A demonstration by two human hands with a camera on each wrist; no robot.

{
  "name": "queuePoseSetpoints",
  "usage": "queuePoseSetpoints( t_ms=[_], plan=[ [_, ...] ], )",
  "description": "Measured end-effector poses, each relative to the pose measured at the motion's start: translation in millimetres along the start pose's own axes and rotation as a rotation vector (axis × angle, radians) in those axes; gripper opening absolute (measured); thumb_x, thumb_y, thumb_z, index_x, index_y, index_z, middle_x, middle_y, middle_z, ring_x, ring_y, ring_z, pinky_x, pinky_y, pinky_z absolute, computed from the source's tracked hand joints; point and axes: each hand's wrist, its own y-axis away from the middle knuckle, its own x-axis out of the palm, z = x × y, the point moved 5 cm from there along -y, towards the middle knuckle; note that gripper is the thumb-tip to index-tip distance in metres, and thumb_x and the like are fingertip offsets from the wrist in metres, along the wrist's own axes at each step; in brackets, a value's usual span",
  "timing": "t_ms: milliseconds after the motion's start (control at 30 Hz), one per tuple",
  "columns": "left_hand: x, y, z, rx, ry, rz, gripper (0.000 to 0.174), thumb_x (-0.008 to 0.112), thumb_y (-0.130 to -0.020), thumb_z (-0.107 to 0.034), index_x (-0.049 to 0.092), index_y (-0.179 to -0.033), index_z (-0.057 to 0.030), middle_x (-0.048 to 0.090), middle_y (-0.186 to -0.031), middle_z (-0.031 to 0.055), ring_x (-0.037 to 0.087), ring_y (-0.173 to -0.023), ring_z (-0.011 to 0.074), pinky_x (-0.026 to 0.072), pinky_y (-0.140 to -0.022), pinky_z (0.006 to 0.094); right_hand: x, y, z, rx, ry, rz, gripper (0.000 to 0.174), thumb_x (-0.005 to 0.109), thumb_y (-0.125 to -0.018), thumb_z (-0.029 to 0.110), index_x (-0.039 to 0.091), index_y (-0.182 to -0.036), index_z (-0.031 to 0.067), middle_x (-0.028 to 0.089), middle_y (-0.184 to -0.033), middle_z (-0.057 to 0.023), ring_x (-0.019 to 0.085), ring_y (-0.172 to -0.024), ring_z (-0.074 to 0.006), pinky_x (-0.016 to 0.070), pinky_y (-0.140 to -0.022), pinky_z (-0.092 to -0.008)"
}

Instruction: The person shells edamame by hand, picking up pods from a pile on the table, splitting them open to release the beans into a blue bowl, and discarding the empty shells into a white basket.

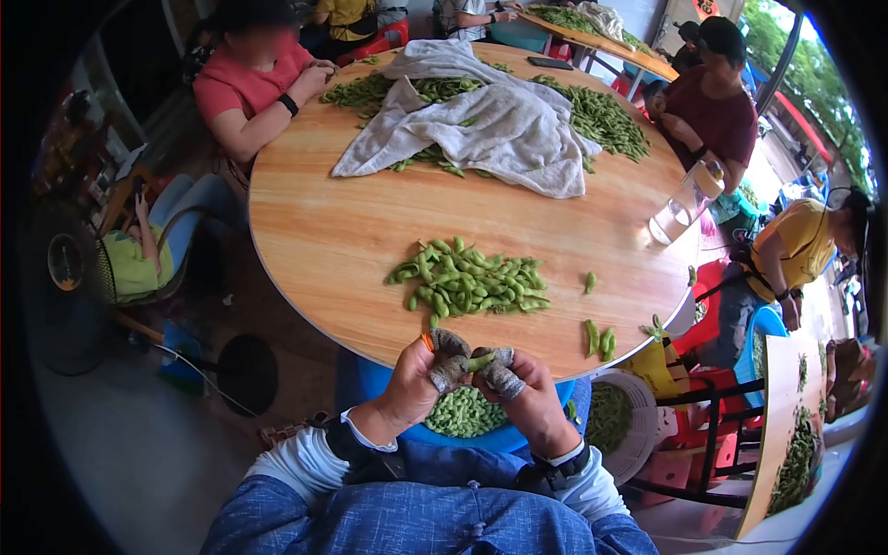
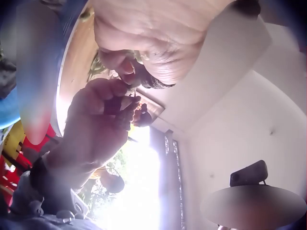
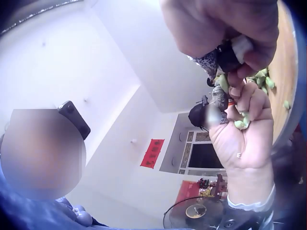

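Head view: both hands meet at the near edge of the round desk (image 1: 324,231), above a blue basin (image 1: 504,440).
Green pod: located between the two sets of fingertips (image 1: 481,363), clear of the desk surface.
Left hand (image 1: 405,384): nearly closed; thumb and fingers pinch one end of the pod. The right wrist view shows further green pieces (image 3: 243,123) against its curled fingers; whether these are pods or beans cannot be told.
Right hand (image 1: 539,404): nearly closed; wrapped thumb and finger pinch the other end.
Pod pile (image 1: 469,280): on the desk, just beyond the hands. Loose pods (image 1: 606,343) lie to its right.
Shelled beans (image 1: 465,412): inside the basin.
Step in hand: judged to be opening one pod; whether its seam has split cannot be told.
Next move: calls for thumb pressure along the seam while the opposite grip steadies the pod, then release of the beans over the basin. Excess force could scatter them.
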Motion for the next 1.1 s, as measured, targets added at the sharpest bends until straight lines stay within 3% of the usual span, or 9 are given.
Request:
queuePoseSetpoints(
  t_ms=[467,733,833,933,967,1100],
  plan=[
    [8.7,2.1,4.3,0.087,0.086,-0.077,0.016,0.058,-0.076,-0.01,0.047,-0.087,-0.0084,0.049,-0.072,-0.0003,0.045,-0.061,0.0076,0.0385,-0.057,0.0202,0.0,2.7,-0.7,-0.129,-0.026,-0.036,0.018,0.052,-0.082,0.012,0.055,-0.096,0.0006,0.058,-0.082,0.0004,0.049,-0.07,-0.0049,0.038,-0.061,-0.0186],
    [0.8,2.3,14.0,0.093,0.075,-0.082,0.015,0.055,-0.078,-0.008,0.046,-0.09,-0.0062,0.05,-0.075,0.0012,0.047,-0.065,0.0092,0.0404,-0.06,0.0224,-2.4,-1.5,-3.8,-0.098,0.041,-0.098,0.016,0.052,-0.081,0.005,0.053,-0.095,-0.0017,0.058,-0.085,-0.003,0.053,-0.078,-0.0087,0.0421,-0.073,-0.0228],
    [6.0,-1.4,1.3,0.199,-0.422,-0.059,0.02,0.055,-0.077,-0.007,0.046,-0.095,-0.0055,0.051,-0.076,0.0044,0.051,-0.069,0.0132,0.0428,-0.063,0.0257,-9.1,-2.0,-4.1,-0.043,0.014,-0.105,0.015,0.052,-0.081,0.005,0.053,-0.094,-0.0021,0.058,-0.085,-0.0037,0.053,-0.078,-0.0092,0.0426,-0.073,-0.0232],
    [29.6,6.5,-20.7,0.319,-1.017,0.088,0.027,0.057,-0.074,-0.005,0.046,-0.098,-0.0041,0.052,-0.08,0.0115,0.054,-0.075,0.0202,0.0444,-0.064,0.0293,-12.6,0.4,4.9,0.007,0.081,-0.12,0.014,0.053,-0.08,0.006,0.053,-0.093,-0.0022,0.058,-0.085,-0.0039,0.054,-0.077,-0.0093,0.0427,-0.072,-0.023],
    [25.9,5.5,-19.5,0.477,-1.383,0.124,0.034,0.059,-0.065,-0.002,0.047,-0.097,-0.003,0.052,-0.082,0.0156,0.054,-0.075,0.0267,0.045,-0.061,0.0327,-13.0,1.8,6.7,0.023,0.119,-0.13,0.014,0.054,-0.08,0.006,0.053,-0.092,-0.0022,0.058,-0.085,-0.004,0.054,-0.077,-0.0093,0.0427,-0.071,-0.023],
    [29.1,3.9,-17.2,0.629,-1.709,0.232,0.041,0.059,-0.054,-0.003,0.05,-0.094,-0.0022,0.054,-0.08,0.0131,0.054,-0.07,0.0305,0.0452,-0.061,0.037,-11.1,4.7,8.0,-0.063,0.111,-0.097,0.014,0.055,-0.08,0.007,0.054,-0.091,-0.0019,0.058,-0.085,-0.0036,0.053,-0.077,-0.0093,0.0423,-0.071,-0.0228]
  ],
)
